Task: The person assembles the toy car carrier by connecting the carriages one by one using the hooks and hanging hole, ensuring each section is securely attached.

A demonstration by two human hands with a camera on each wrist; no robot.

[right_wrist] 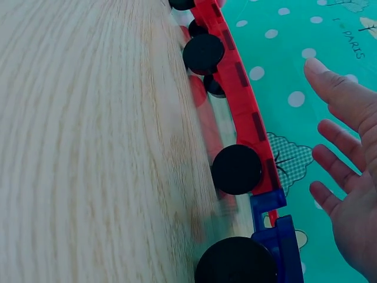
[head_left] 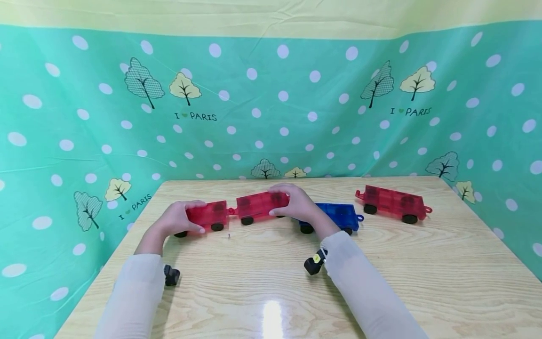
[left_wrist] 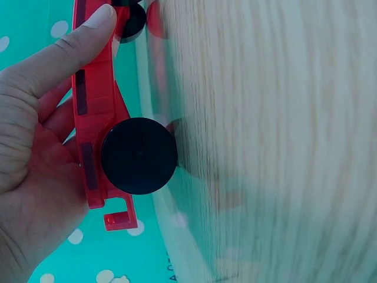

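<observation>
On the wooden table, the left red toy train car (head_left: 217, 212) is gripped by my left hand (head_left: 175, 218). In the left wrist view the thumb lies on one side of that car and the other fingers go behind it. A hook couples this car to a second red car (head_left: 254, 205). My right hand (head_left: 299, 203) hovers around that car's right end; the right wrist view shows its fingers spread, apart from the car. A blue car (head_left: 340, 215), partly hidden by the right hand, stands behind the second red car, its blue hook (right_wrist: 268, 203) at that car's end.
Another red car (head_left: 394, 203) stands apart at the table's right rear. Dark wrist cameras (head_left: 314, 263) hang at both sleeves. A tiny bit (head_left: 229, 236) lies before the red cars. A green dotted cloth (head_left: 262, 108) rises along the table's back and sides.
</observation>
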